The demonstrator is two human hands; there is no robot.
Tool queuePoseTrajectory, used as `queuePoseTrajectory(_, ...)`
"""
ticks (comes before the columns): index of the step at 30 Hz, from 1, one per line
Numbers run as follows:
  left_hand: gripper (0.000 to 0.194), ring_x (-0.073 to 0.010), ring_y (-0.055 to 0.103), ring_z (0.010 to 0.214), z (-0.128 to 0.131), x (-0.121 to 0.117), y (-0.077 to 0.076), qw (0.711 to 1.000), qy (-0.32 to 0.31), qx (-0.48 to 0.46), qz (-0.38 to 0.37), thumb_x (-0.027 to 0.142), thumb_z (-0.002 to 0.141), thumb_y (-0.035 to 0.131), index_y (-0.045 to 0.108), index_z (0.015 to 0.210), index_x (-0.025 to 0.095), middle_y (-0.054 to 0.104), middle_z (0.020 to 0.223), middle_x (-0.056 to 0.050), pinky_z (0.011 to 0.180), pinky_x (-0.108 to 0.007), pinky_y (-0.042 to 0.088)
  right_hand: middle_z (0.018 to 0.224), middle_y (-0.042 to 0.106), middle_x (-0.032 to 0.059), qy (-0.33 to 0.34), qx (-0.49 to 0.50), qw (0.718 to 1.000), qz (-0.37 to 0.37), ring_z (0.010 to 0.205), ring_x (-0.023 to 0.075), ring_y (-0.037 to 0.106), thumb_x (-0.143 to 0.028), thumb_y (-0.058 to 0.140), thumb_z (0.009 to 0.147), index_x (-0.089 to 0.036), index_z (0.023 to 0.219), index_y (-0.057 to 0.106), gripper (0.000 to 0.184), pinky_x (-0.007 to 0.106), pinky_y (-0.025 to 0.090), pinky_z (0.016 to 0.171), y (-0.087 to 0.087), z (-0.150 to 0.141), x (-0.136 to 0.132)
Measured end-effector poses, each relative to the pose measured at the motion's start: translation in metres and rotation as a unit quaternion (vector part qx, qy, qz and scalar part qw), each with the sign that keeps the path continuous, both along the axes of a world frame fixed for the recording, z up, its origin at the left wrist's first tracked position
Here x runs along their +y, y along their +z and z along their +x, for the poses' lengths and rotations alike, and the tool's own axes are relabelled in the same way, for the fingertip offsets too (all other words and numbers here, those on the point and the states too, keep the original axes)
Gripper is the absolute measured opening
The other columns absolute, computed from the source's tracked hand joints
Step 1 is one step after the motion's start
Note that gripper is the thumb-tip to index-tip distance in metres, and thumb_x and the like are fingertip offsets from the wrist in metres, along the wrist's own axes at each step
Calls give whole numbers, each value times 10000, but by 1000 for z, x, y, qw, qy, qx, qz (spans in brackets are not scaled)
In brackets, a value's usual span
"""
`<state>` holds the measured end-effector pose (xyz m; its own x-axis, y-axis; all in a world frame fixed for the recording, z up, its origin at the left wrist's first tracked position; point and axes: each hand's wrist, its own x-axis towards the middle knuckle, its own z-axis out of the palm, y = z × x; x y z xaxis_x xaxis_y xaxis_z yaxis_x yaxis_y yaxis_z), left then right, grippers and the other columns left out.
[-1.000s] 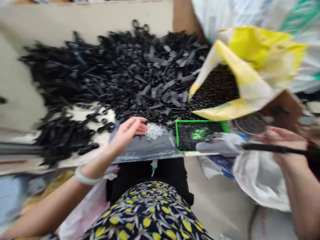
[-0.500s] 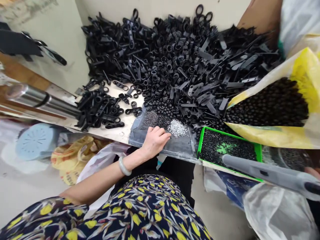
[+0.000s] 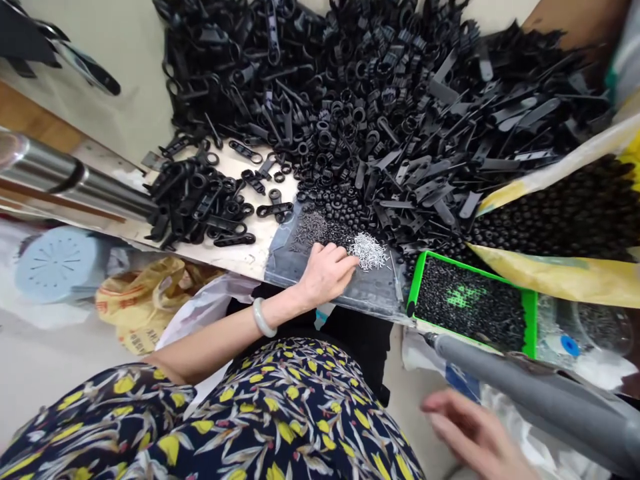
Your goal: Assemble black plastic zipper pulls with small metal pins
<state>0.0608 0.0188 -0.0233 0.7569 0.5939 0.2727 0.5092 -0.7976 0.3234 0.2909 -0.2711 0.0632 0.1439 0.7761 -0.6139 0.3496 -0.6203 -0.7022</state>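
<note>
My left hand, with a pale bangle at the wrist, rests on a grey mat. Its fingers are curled together, the tips beside a heap of short silvery pins; anything pinched in them is too small to make out. Lower right, my right hand hangs in front of the bench edge, slightly blurred, thumb and finger apart, with nothing visible between them. Above it runs a long grey tube-like tool, pointing at a green tray of small black parts.
A big heap of black plastic parts covers the back. Assembled-looking black pieces lie left, beside a metal cylinder. A yellow-white bag of black beads lies right. Under the bench are a blue stool and plastic bags.
My right hand has come in from the right edge to the lower right. The grey tool sits lower, off most of the green tray. The view has shifted closer; my left hand stays by the pins.
</note>
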Motion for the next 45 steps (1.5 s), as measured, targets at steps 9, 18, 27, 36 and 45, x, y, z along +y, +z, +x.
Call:
queuePoseTrajectory(9,243,-238,512,879,-20,-8,-6,999,-16,16,40,236,1051,526,677,870,176,638,860,-69,775,-417,284,729,661,-6,-87,-21,971,223,580,132,573,-495,628,987,-216,1000,727,296,252,479,559,-60,-87,160)
queuePoseTrajectory(18,201,-229,515,860,-35,3,-8,997,56,-8,61,241,1048,535,675,912,192,635,835,-56,779,-418,280,981,742,54,140,-335,872,328,768,163,676,-387,516,1071,-214,1052,721,269,271,470,678,-82,-81,218)
queuePoseTrajectory(27,218,-238,536,934,-17,19,-10,997,16,29,73,292,1052,519,646,903,195,616,909,-72,790,-421,282,899,742,45,203,-426,797,377,625,163,662,-465,419,1091,-223,978,685,377,293,431,553,-90,-51,216)
queuePoseTrajectory(36,153,-200,554,920,-88,17,14,984,151,-35,86,316,1029,585,719,981,257,676,886,-31,875,-426,289,1027,778,35,193,-348,804,443,837,165,747,-330,556,1061,-242,1129,706,186,275,527,763,-91,-72,206)
queuePoseTrajectory(45,307,-359,468,1267,-206,43,15,956,288,30,53,310,984,641,711,1267,404,617,1407,-115,1014,-562,248,986,788,47,170,-291,830,444,826,152,753,-241,572,1048,-233,1092,730,164,265,554,773,-101,-106,207)
